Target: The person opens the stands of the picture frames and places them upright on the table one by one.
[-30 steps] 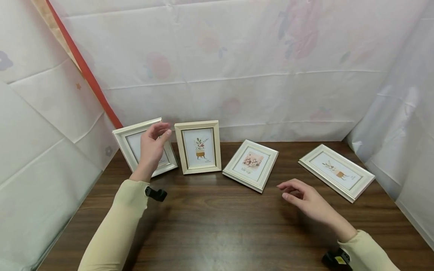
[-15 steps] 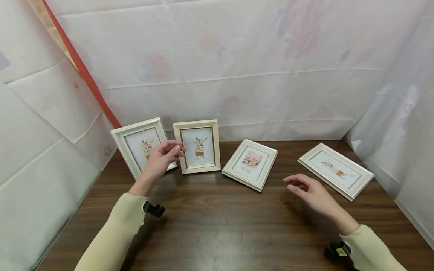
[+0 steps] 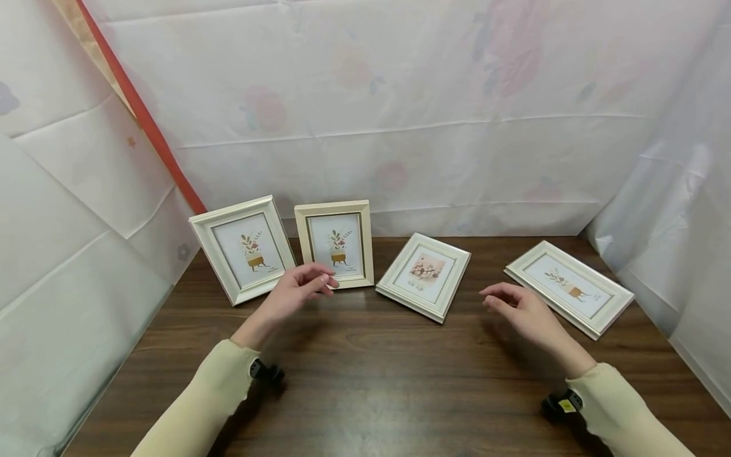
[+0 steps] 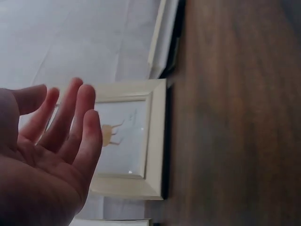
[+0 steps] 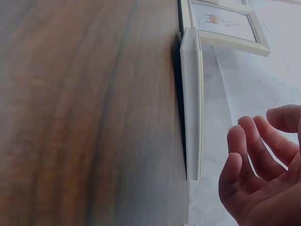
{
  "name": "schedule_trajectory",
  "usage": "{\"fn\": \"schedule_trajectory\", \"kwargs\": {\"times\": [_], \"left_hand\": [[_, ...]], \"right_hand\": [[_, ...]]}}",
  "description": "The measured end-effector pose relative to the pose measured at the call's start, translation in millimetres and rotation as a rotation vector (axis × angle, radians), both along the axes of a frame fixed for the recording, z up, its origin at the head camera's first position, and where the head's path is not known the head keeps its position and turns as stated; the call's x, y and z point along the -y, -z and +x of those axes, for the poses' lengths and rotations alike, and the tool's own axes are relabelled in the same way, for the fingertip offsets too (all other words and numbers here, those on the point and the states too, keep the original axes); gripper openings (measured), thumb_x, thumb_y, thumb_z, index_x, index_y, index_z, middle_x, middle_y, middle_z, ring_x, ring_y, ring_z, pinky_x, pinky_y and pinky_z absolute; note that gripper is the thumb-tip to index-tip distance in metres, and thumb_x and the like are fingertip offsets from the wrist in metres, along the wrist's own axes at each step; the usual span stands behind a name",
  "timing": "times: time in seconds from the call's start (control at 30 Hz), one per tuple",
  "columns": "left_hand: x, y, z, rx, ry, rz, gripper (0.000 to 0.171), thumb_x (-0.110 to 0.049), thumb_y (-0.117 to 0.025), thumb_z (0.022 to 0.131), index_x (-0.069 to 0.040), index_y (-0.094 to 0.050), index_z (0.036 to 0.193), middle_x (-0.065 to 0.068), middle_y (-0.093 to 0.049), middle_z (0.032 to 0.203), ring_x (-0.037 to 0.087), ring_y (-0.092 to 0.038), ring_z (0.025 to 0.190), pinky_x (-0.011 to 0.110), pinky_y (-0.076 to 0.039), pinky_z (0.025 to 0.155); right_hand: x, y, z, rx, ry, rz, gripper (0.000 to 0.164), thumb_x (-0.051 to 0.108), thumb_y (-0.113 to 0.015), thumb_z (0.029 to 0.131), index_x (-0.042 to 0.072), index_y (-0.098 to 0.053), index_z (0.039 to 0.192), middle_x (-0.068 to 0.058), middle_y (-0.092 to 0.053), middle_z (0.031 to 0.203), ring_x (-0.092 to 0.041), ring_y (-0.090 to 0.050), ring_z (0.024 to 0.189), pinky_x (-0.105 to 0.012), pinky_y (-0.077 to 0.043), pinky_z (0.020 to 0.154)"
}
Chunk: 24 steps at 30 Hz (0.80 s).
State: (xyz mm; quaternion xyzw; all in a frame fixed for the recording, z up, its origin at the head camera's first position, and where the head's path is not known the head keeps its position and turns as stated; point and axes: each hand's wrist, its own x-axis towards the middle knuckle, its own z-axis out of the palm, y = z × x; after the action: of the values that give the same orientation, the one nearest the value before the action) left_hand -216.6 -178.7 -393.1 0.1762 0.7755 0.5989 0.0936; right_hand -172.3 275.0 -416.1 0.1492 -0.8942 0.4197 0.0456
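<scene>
Right hand [image 5: 268,188], fingers loosely bent, near pale frame [image 5: 192,108] seen edge-on; second frame [image 5: 235,42] beyond; wood tabletop [image 5: 84,113].

Brown table [image 3: 377,387] with four picture frames [image 3: 424,277], two seemingly flat.

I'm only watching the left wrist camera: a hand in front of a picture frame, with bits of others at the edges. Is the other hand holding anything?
Observer: No, the right hand holds nothing.
Visitor: And how many frames are there altogether?
Observer: The head view shows four: the leftmost frame, the second frame, the third frame and the rightmost frame.
</scene>
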Motion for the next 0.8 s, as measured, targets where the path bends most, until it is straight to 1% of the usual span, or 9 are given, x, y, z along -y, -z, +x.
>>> {"fn": "schedule_trajectory", "kwargs": {"times": [0.1,0.2,0.3,0.43,0.6,0.73,0.8], "left_hand": [[-2,3.3,5.0,0.026,0.069,-0.038,0.027,-0.017,-0.055,0.104,0.000,-0.061,0.123,0.023,-0.067,0.113,0.044,-0.063,0.104,0.060,-0.047,0.093],[-3,6.4,9.9,0.019,0.132,-0.104,0.025,-0.018,-0.055,0.104,-0.004,-0.064,0.122,0.024,-0.067,0.114,0.037,-0.064,0.101,0.057,-0.051,0.089],[-4,8.9,14.6,0.010,0.186,-0.143,0.026,-0.019,-0.056,0.104,-0.002,-0.064,0.123,0.024,-0.067,0.113,0.037,-0.065,0.099,0.056,-0.053,0.086],[-2,14.7,19.0,0.017,0.251,-0.186,0.030,-0.019,-0.056,0.104,0.002,-0.062,0.125,0.020,-0.068,0.113,0.036,-0.066,0.098,0.052,-0.054,0.083],[2,21.3,24.5,0.057,0.294,-0.241,0.031,-0.021,-0.054,0.105,0.000,-0.062,0.126,0.014,-0.070,0.112,0.029,-0.067,0.098,0.046,-0.056,0.082],[6,26.2,26.1,0.089,0.299,-0.246,0.031,-0.022,-0.054,0.105,-0.002,-0.062,0.126,0.012,-0.070,0.113,0.028,-0.068,0.100,0.041,-0.056,0.083],[8,27.6,27.1,0.096,0.307,-0.249,0.031,-0.022,-0.053,0.105,-0.002,-0.062,0.127,0.012,-0.070,0.113,0.027,-0.067,0.100,0.040,-0.056,0.083]], "right_hand": [[2,-1.2,-4.7,0.007,0.006,-0.004,0.021,0.016,-0.060,0.101,0.001,-0.069,0.113,-0.012,-0.073,0.097,-0.015,-0.068,0.084,-0.026,-0.053,0.071],[4,-2.6,-9.4,0.016,0.019,-0.012,0.021,0.017,-0.060,0.102,0.001,-0.069,0.112,-0.012,-0.072,0.096,-0.019,-0.069,0.084,-0.026,-0.054,0.070],[6,-3.8,-14.8,0.025,0.030,-0.019,0.023,0.018,-0.059,0.102,0.000,-0.069,0.112,-0.011,-0.072,0.095,-0.021,-0.069,0.084,-0.027,-0.054,0.071],[10,-2.4,-24.6,0.033,0.057,-0.009,0.025,0.021,-0.059,0.102,0.001,-0.069,0.111,-0.009,-0.072,0.093,-0.020,-0.067,0.083,-0.029,-0.053,0.071],[13,0.3,-39.9,0.048,0.073,-0.014,0.025,0.020,-0.058,0.103,0.000,-0.070,0.110,-0.010,-0.072,0.091,-0.024,-0.069,0.083,-0.030,-0.054,0.072],[13,0.4,-49.7,0.056,0.075,-0.026,0.024,0.017,-0.058,0.102,-0.003,-0.069,0.109,-0.013,-0.072,0.091,-0.028,-0.070,0.082,-0.031,-0.054,0.072],[14,0.7,-54.0,0.068,0.075,-0.032,0.024,0.016,-0.058,0.102,-0.004,-0.069,0.110,-0.016,-0.072,0.092,-0.029,-0.069,0.083,-0.034,-0.055,0.073]]}}
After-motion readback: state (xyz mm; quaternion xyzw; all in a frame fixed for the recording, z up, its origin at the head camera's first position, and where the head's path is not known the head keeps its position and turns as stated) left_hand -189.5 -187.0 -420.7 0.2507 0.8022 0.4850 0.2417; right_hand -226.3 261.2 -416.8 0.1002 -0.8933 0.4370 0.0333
